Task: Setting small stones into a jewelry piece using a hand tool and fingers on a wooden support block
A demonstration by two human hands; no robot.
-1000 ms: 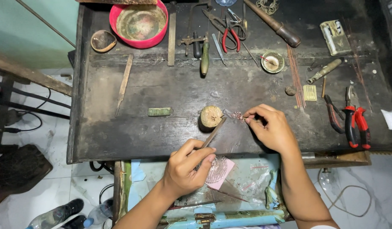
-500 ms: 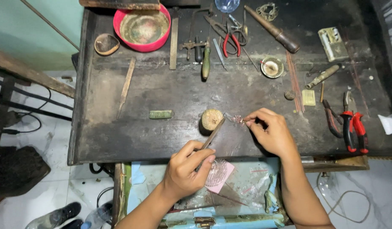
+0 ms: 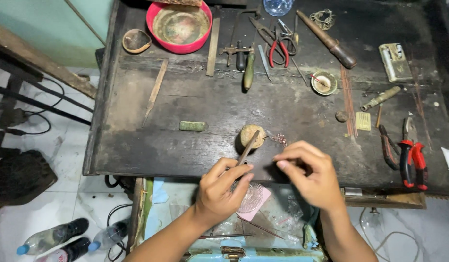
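The left hand (image 3: 222, 187) grips a thin stick (image 3: 247, 148), its tip on the round block (image 3: 249, 136) to steady it. The right hand (image 3: 309, 174) has pinched fingers; I cannot tell what they hold. A tiny wire piece (image 3: 279, 139) lies beside the block.
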